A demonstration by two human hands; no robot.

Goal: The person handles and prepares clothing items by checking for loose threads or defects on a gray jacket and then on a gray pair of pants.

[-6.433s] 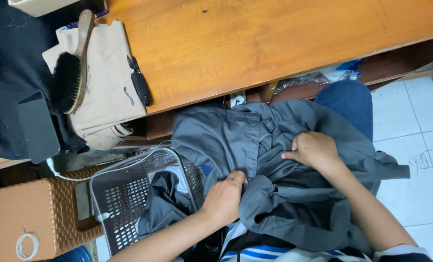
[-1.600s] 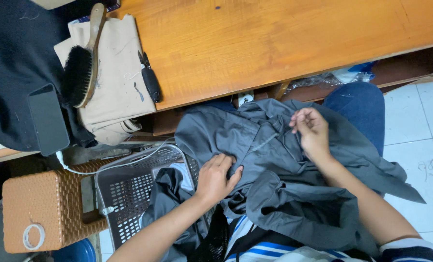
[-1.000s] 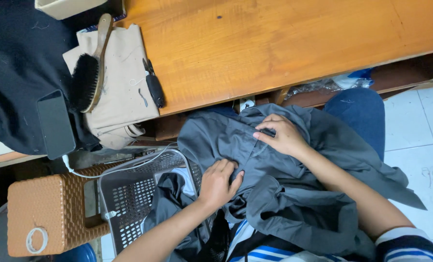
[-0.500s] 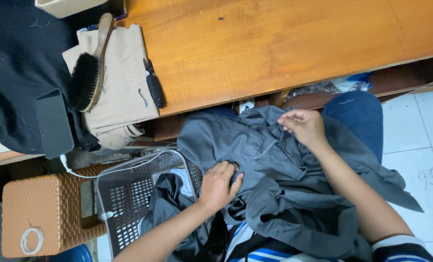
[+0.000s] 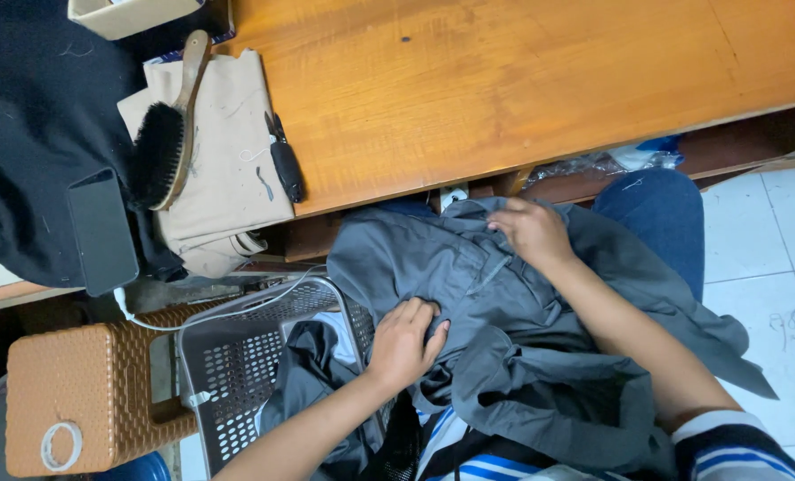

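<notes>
So the grey garment point(image 5: 504, 330) is bunched on the person's lap, just below the edge of the wooden tabletop point(image 5: 522, 80). The hands are apart: the left hand point(image 5: 404, 343) is pressed down on a fold and the right hand point(image 5: 531, 233) is pinching the cloth near the top edge. My guess is the big risk is the loose tail sliding off the knee onto the tile floor point(image 5: 771, 276), since only two spots are pinned. The grey plastic basket point(image 5: 237, 374) beside the lap has more dark cloth point(image 5: 313, 383) piled in it, so things could tangle.
</notes>
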